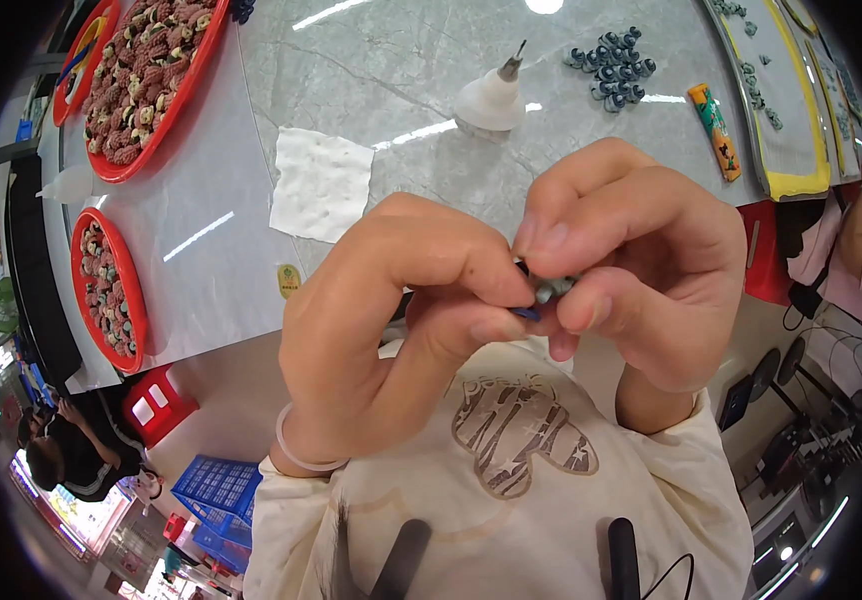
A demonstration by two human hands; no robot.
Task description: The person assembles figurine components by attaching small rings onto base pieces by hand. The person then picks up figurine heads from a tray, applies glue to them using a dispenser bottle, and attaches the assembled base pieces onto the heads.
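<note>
The small grey-green piece (551, 290) is in your right hand (661, 260), pinched between thumb and fingers, right against your left fingertips. Your left hand (391, 310) has its thumb and forefinger closed on a dark blue bit (525, 313). Your own fingers cover much of both. Just beyond your left fingers lies a white paper towel (321, 185) on the grey table (411, 70). Farther ahead of your fingertips stands a white squeeze bottle (491, 103); an orange-and-green packet (716, 132) lies ahead and right, and a cluster of dark blue-grey pieces (611, 68) beyond. Well left of your fingers, a small red basin (141, 325) holds pinkish and dark pieces. Far right, a yellow-edged tray (801, 184) carries grey-green pieces; far ahead-left, a larger red basin (114, 176) is heaped with pink, dark and cream ones.
</note>
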